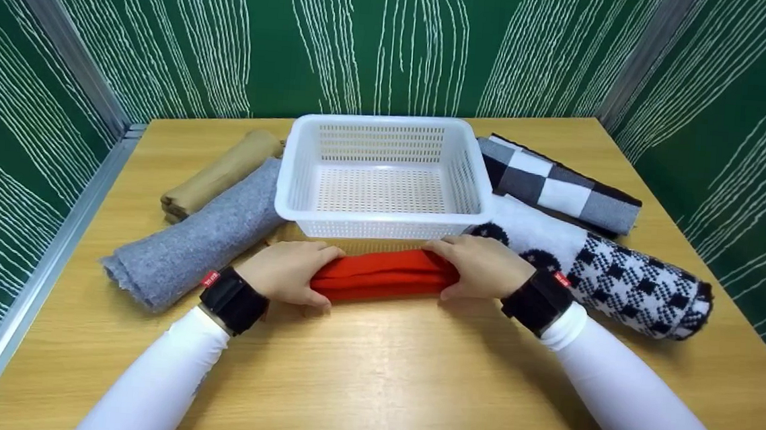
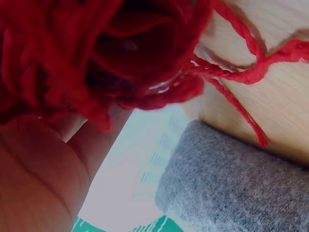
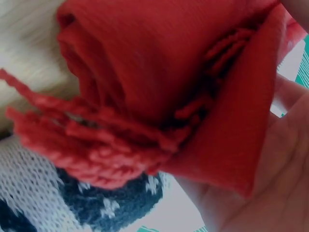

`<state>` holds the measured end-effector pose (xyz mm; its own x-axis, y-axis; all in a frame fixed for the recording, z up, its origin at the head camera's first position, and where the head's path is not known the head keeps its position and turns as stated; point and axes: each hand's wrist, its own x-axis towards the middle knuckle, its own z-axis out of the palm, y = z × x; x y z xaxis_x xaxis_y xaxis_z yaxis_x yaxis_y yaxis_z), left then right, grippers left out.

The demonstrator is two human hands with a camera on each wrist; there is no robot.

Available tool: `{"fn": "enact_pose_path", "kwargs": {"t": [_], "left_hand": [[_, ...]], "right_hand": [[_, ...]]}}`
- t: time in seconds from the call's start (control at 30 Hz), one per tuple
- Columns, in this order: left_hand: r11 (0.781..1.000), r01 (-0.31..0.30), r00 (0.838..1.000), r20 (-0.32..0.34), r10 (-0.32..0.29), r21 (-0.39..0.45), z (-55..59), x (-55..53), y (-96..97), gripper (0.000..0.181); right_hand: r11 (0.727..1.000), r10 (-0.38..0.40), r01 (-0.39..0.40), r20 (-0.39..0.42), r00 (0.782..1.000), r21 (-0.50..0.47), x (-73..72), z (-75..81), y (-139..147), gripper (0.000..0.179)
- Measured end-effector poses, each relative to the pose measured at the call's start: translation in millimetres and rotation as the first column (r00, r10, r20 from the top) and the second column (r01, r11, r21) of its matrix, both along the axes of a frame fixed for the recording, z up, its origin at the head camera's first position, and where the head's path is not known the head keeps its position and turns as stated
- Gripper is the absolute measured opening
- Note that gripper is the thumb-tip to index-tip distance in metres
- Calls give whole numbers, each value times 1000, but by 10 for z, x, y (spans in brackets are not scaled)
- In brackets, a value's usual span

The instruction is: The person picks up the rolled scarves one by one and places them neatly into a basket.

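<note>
A rolled red scarf [image 1: 385, 276] lies crosswise on the table, just in front of the white basket. My left hand [image 1: 290, 272] grips its left end, and my right hand [image 1: 484, 268] holds the right end with thumb and fingers on either side. In the left wrist view, the coiled end of the scarf [image 2: 145, 53] shows twisted tassels trailing over the wood. Folded layers and a bunch of fringe [image 3: 101, 150] appear in the right wrist view beside my palm. Some fingertips are hidden behind the roll.
The white plastic basket [image 1: 382, 227] has nothing in it. At left lie a grey felt-like roll [image 1: 203, 233] and a tan roll [image 1: 224, 173]. A checked roll [image 1: 560, 187] and a black-and-white knitted roll [image 1: 634, 283] lie right. Green panels [image 1: 395, 47] enclose the table.
</note>
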<state>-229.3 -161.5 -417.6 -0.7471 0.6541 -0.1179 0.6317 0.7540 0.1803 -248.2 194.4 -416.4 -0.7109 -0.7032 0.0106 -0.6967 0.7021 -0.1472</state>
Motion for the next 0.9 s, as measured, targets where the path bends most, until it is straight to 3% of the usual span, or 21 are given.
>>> {"fn": "enact_pose_path", "kwargs": {"t": [0.5, 0.9], "left_hand": [[1000, -22, 999, 34, 22, -10, -36, 0, 35, 89], [1000, -11, 1000, 17, 11, -13, -38, 8, 37, 84]], "right_hand": [[999, -5, 6, -27, 1000, 39, 0, -80, -45, 84], [998, 17, -12, -87, 996, 64, -17, -172, -41, 85]]}}
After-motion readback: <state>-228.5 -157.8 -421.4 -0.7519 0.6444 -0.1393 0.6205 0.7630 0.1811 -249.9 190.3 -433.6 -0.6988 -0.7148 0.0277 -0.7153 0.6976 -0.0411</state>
